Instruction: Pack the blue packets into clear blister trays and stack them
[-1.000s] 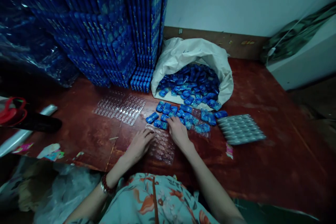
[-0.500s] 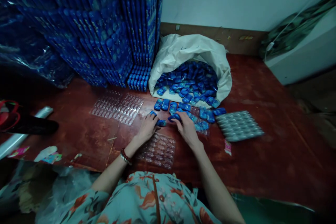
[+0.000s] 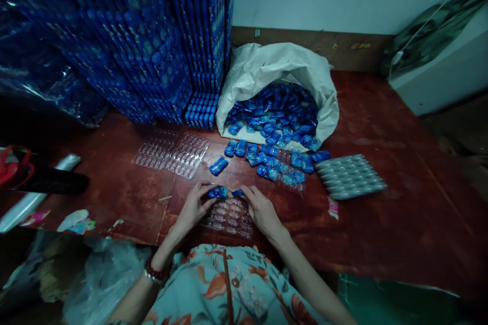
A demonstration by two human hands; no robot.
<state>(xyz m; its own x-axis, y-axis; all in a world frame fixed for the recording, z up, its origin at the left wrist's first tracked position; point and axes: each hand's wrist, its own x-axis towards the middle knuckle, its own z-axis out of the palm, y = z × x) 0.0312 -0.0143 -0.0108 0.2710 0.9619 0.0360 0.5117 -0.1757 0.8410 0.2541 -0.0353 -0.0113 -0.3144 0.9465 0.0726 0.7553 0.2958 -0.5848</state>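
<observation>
Close to my body lies a clear plastic blister tray (image 3: pixel 229 216) with rows of oval hollows. At its far edge my left hand (image 3: pixel 196 203) pinches a small blue packet (image 3: pixel 217 192) between thumb and fingers. My right hand (image 3: pixel 259 207) is closed on another blue packet (image 3: pixel 237 193) at the tray's far right corner; fingers hide part of it. Just beyond my hands a single blue packet (image 3: pixel 218 166) rests on the table. Further back, several loose blue packets (image 3: pixel 271 166) lie in a cluster, some overlapping.
A white sack (image 3: pixel 282 61) full of blue packets opens toward me. Tall blue stacks (image 3: pixel 152 61) stand at the back left. Clear trays (image 3: pixel 171 155) lie left, a stack of trays (image 3: pixel 351 176) right. A black bottle with red lid (image 3: pixel 49 182) lies at far left.
Both hands have drawn back toward my body, from the loose packets to the tray's far edge, each with a blue packet. One packet now lies alone where my left hand was.
</observation>
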